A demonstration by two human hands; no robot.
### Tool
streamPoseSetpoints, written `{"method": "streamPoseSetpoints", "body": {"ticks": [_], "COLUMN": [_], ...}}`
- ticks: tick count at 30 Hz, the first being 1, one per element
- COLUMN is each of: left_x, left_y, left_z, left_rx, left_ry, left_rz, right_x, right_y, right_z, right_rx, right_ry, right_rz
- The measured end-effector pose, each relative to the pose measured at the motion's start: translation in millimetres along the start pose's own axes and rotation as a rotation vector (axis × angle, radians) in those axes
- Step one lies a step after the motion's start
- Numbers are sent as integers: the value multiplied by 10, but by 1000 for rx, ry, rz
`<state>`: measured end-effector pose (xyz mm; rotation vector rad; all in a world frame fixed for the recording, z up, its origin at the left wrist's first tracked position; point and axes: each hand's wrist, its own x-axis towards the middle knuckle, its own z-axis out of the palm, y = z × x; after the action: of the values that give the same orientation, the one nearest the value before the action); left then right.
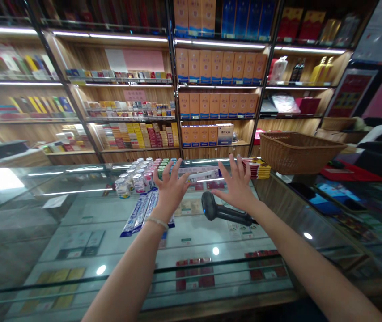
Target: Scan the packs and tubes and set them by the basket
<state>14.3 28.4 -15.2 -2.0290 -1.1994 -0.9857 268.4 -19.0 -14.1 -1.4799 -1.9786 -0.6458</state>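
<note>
My left hand (170, 188) is raised over a glass counter (77, 214) with its fingers spread, holding nothing. My right hand (236, 185) is up beside it, fingers also spread and empty. A black barcode scanner (222, 210) lies on the glass just under my right hand. Blue and white flat packets (139, 214) lie under my left wrist. Several small white bottles (133, 178) stand in a cluster just beyond my left hand. A long white box (200, 174) lies beyond both hands.
A woven basket (294, 152) stands on the counter at the right, with a stack of red and yellow packs (257, 167) next to it. Shelves of orange boxes (219, 67) and cigarette packs (137, 134) fill the wall behind. Packs lie inside the counter.
</note>
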Motion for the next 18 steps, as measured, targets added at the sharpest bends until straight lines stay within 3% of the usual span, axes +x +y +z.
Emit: {"method": "streamPoseSetpoints", "body": {"ticks": [5,11,14,18], "left_x": [0,-11,-13,-11], "left_y": [-37,-24,-24,-19], "left_z": [-32,-40,-33,-35], "left_rx": [-28,-28,-35,-53], "left_ry": [-38,-76,-77,-67], "left_rz": [-74,-89,-101,-105], "right_x": [-114,-423,-485,-506], "right_y": [-190,-297,-328,-372], "right_z": [-164,-174,-163,-148], "right_rx": [39,166,159,101], "right_ry": [-265,-603,-628,-548], "right_rz": [-57,52,98,102]}}
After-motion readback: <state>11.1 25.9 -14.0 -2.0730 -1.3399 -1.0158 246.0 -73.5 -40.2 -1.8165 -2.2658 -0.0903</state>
